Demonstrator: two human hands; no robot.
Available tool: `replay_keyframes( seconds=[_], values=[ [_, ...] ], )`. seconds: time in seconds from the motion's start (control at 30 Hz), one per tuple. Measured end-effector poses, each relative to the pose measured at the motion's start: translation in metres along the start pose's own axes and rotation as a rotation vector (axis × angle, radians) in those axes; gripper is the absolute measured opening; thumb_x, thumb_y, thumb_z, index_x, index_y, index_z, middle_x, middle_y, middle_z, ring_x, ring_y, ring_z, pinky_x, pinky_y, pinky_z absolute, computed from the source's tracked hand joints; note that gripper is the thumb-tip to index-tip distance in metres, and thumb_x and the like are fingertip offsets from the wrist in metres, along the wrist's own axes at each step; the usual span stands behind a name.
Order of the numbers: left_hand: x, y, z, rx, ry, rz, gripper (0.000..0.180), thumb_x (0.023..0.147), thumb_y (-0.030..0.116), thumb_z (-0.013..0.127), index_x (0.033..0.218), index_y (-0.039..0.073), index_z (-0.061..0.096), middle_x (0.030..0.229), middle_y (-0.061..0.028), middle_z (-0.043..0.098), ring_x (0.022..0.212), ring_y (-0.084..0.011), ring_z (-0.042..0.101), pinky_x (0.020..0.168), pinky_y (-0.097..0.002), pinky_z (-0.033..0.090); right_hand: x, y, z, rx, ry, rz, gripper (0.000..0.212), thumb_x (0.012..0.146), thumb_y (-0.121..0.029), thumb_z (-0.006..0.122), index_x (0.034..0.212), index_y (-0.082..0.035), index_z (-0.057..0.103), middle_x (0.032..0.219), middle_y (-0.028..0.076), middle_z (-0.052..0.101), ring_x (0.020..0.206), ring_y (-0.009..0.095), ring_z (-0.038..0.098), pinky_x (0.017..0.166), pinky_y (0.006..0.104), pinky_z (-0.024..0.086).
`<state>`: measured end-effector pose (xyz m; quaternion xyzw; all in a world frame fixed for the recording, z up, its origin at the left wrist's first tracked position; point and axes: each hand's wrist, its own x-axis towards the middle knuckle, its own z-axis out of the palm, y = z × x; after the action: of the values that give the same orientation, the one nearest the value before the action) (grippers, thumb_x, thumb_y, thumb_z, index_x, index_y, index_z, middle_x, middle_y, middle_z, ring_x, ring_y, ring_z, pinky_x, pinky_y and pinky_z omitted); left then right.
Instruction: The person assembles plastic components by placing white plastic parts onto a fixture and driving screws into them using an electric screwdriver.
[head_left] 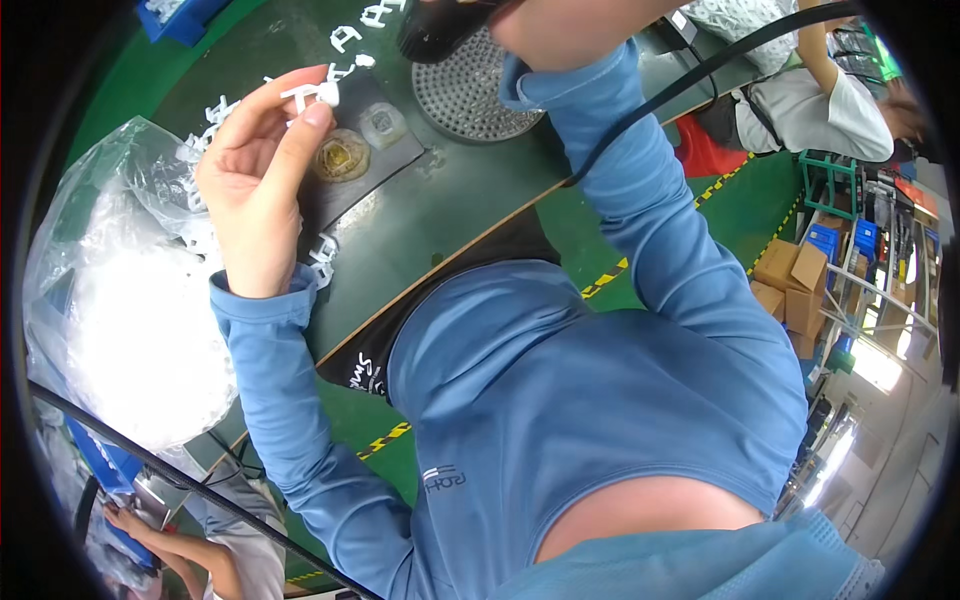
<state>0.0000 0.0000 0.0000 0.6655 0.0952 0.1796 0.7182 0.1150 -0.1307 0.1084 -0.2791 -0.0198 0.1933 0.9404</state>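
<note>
My left hand [255, 180] is raised over the left side of the table, pinching a small white plastic part [318, 96] between thumb and fingertips. My right hand [570, 30], partly cut off by the top edge, is closed around a smooth black object [435, 28] whose kind I cannot make out. Below that object lies a round grey disc [475, 90] covered in small bumps. Beside my left hand, a yellowish round piece [342, 156] and a translucent squarish piece [382, 125] rest on a dark mat [385, 168].
More white plastic parts [345, 38] lie along the far side of the table [440, 190]. A clear bag [130, 320] of white pieces sits at the left. A black cable [690, 75] crosses near my right forearm. Other people [820, 110] work nearby.
</note>
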Motion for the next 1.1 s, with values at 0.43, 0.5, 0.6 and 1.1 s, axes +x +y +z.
replay_keyframes(
  seconds=[0.43, 0.5, 0.6, 1.1],
  values=[
    [0.203, 0.048, -0.064, 0.212, 0.177, 0.077, 0.032, 0.096, 0.011, 0.064, 0.116, -0.013, 0.059, 0.097, -0.025, 0.071, 0.079, -0.03, 0.07, 0.069, -0.036, 0.059, 0.047, -0.012, -0.054, -0.381, -0.823, -0.302, 0.068, 0.09, -0.044, 0.076, 0.124, 0.01, 0.053, 0.075, 0.012, 0.062, 0.055, 0.013, 0.057, 0.052, 0.0248, 0.048],
    [0.23, 0.046, -0.069, 0.249, 0.273, 0.046, 0.024, 0.095, 0.007, 0.063, 0.107, -0.013, 0.061, 0.092, -0.0218, 0.07, 0.072, -0.0297, 0.068, 0.061, -0.0376, 0.058, 0.049, -0.012, -0.056, -0.366, -0.8, -0.29, 0.06, 0.089, -0.034, 0.077, 0.123, 0.01, 0.054, 0.074, 0.01, 0.062, 0.055, 0.013, 0.056, 0.052, 0.0247, 0.047],
    [0.244, 0.019, -0.108, 0.644, 0.303, 0.136, 0.026, 0.097, 0.013, 0.064, 0.114, -0.006, 0.067, 0.096, -0.0124, 0.072, 0.079, -0.0191, 0.067, 0.071, -0.031, 0.054, 0.051, -0.009, -0.054, -0.345, -0.802, -0.296, 0.052, 0.087, -0.023, 0.076, 0.123, 0.009, 0.054, 0.073, 0.01, 0.062, 0.055, 0.012, 0.056, 0.052, 0.0252, 0.047],
    [0.105, -0.01, -0.015, 0.966, -0.234, 0.314, 0.014, 0.093, 0.012, 0.07, 0.098, -0.001, 0.069, 0.084, -0.0163, 0.068, 0.073, -0.0286, 0.068, 0.069, -0.0379, 0.053, 0.076, -0.001, -0.066, -0.332, -0.946, -0.26, 0.08, 0.082, -0.052, 0.085, 0.132, 0.003, 0.055, 0.109, 0.005, 0.064, 0.093, 0.011, 0.061, 0.082, 0.0268, 0.05]
  ],
)
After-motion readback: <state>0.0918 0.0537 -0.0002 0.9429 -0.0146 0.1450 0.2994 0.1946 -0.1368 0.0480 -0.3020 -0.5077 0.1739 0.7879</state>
